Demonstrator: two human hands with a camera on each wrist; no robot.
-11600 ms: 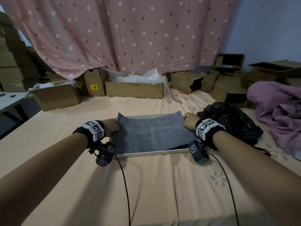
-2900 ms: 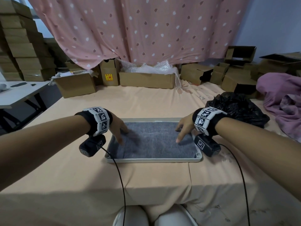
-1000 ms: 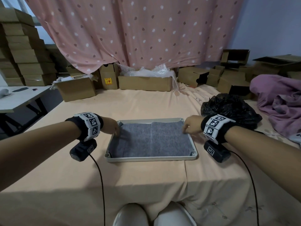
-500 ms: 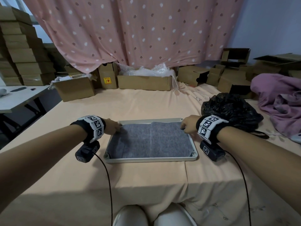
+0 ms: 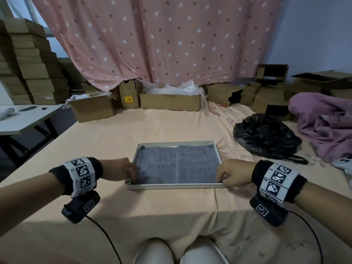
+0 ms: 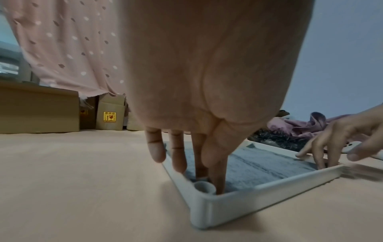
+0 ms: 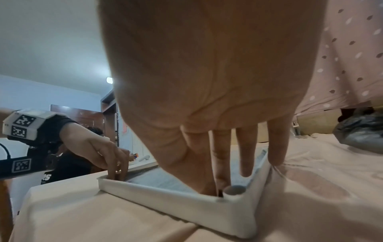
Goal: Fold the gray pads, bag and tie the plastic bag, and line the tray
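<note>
A light grey tray (image 5: 175,143) lies in the middle of the peach-covered table, and a gray pad (image 5: 177,164) lies flat inside it with a crease down its middle. My left hand (image 5: 131,177) is at the tray's near left corner, fingers straight and pressing the pad down beside the corner post (image 6: 204,186). At the near right corner my right hand (image 5: 222,176) presses the pad the same way, fingertips (image 7: 219,183) inside the rim (image 7: 186,208). A full black plastic bag (image 5: 264,134) sits to the right of the tray, apart from both hands.
Cardboard boxes (image 5: 169,101) line the table's far edge under a pink dotted curtain. A purple cloth heap (image 5: 327,119) lies at the far right. At the left stand a white side table (image 5: 22,117) and stacked boxes (image 5: 32,63). The table's front edge is just below the tray.
Both hands have slid from the tray's far corners down its sides to the near corners. The pad now lies flatter in the tray.
</note>
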